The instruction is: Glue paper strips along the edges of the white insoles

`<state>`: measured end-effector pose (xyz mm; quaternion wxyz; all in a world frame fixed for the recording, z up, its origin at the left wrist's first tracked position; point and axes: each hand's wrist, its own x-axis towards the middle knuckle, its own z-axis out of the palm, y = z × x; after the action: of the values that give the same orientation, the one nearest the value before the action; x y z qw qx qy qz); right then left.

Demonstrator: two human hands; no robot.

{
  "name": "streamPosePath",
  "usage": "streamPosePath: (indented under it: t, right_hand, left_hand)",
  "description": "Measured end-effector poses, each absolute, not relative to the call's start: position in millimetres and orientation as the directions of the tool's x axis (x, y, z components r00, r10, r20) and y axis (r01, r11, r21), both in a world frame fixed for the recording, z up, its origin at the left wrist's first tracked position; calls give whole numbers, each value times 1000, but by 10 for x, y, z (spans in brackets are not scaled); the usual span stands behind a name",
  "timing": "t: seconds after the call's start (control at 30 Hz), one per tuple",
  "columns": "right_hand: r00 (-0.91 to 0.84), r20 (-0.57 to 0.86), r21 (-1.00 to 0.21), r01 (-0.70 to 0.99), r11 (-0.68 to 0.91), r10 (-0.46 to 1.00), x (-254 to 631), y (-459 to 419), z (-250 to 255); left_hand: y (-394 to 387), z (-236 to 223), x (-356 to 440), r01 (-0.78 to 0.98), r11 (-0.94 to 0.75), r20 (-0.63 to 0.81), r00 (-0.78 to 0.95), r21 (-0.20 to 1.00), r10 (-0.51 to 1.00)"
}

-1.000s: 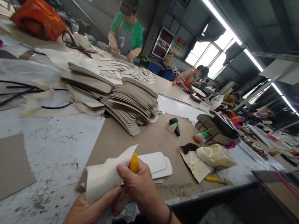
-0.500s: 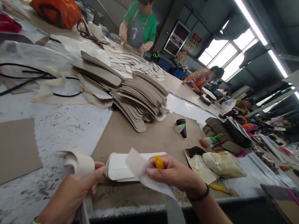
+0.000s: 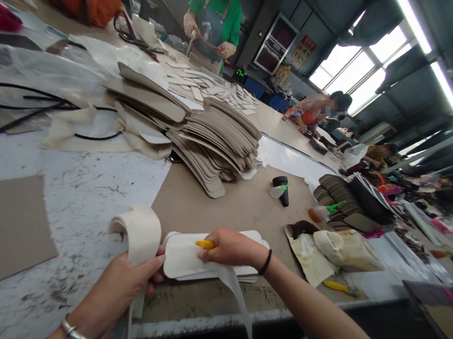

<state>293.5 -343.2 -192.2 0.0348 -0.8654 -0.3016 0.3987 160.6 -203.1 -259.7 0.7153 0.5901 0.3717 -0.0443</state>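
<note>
My left hand [image 3: 117,289] is closed around a curled cream strip [image 3: 139,238] that loops up above my fingers and hangs down below them. My right hand [image 3: 230,247] is closed on a yellow-handled tool [image 3: 204,244] and a thin white strip [image 3: 233,287] that trails off the table edge. This hand rests on a small stack of white flat pieces [image 3: 182,255] lying near the front edge of the table [image 3: 230,207]. The two hands are a short way apart, either side of the stack's left end.
A big fanned pile of grey cut pieces [image 3: 207,144] lies mid-table, with black cord [image 3: 21,105] to its left. A black bottle [image 3: 282,190], glue bottles and a rag [image 3: 346,248] sit right. A person in green [image 3: 216,14] works at the far end; others sit beyond.
My right hand has come down onto the white stack with the tool and thin strip. My left hand has shifted right, closer to the stack, keeping the curled strip.
</note>
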Motion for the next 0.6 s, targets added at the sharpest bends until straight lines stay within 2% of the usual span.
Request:
streamPosePath:
  t: [0.23,0.43,0.6]
  right_hand:
    - [509,-650,-234,572,-786,564,2960,-3425,-1970]
    - [519,-624,-219,600,-769,583,2941,-3405,-1987]
    - [543,-615,-150,632,-761,572,2899,-3472,-1883]
  left_hand:
    - [-2028,-2574,1620,520,315,-606,718,794,342]
    - [-2041,-2674,1637,529,242,-581,730,814,361]
    - [-2057,-2759,1698,514,127,-520,761,848,388]
